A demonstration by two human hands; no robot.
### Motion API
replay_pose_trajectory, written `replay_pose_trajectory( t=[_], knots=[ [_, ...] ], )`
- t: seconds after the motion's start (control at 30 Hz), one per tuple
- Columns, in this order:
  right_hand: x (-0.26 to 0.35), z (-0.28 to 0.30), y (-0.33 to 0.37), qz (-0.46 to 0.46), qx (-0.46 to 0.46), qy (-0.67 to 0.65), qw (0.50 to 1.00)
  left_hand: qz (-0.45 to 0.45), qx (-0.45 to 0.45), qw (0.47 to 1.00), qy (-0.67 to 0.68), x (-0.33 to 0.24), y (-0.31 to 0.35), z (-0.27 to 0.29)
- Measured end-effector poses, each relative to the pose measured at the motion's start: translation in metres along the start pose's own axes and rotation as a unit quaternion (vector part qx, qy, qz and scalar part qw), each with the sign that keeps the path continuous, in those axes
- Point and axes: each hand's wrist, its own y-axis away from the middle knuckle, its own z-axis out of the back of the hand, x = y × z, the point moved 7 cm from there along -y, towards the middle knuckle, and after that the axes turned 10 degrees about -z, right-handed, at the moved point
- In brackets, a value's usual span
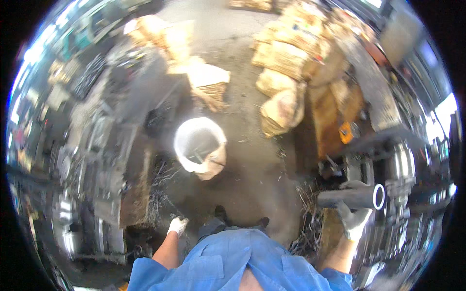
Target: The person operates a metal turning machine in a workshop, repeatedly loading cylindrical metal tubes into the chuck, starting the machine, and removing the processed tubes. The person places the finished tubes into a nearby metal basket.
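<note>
On the right, my right hand (354,222), in a grey and white glove, grips a dark metal tube (335,199) from below. Fingers show past the tube's far side. Its bright ring-shaped end faces right, and it lies roughly level beside a machine with shiny round metal parts (402,162). My left hand (177,225), in a white glove, hangs low at the left of my body with its fingers curled closed. Whatever may be inside them is too small to make out. Ahead of that hand stands a round white bin (183,157) with brown sheet material over its near rim.
Filled woven sacks (286,58) are heaped at the far right, beside a rusty brown panel (326,121). A stack of cardboard (211,80) stands beyond the bin. Machinery lines both sides. Tangled metal shavings (162,177) lie along the left machine and also at the right (307,220).
</note>
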Motion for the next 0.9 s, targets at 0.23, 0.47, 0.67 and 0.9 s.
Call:
replay_pose_trajectory(
  t=[0.23,0.47,0.67,0.9],
  knots=[
    [0.104,-0.323,-0.028,0.138,0.356,0.041,0.923,0.142,-0.291,0.849,0.417,0.204,0.094,0.041],
    [0.180,-0.586,0.068,0.293,0.618,0.018,0.729,0.308,-0.665,0.284,0.618,0.303,0.258,-0.046],
    [0.207,-0.742,0.115,0.376,0.634,-0.022,0.676,0.471,-0.793,0.248,0.296,0.226,0.394,0.003],
    [0.213,-0.791,0.104,0.460,0.704,0.005,0.541,0.465,-0.784,0.395,0.119,0.186,0.421,0.078]
  ],
)
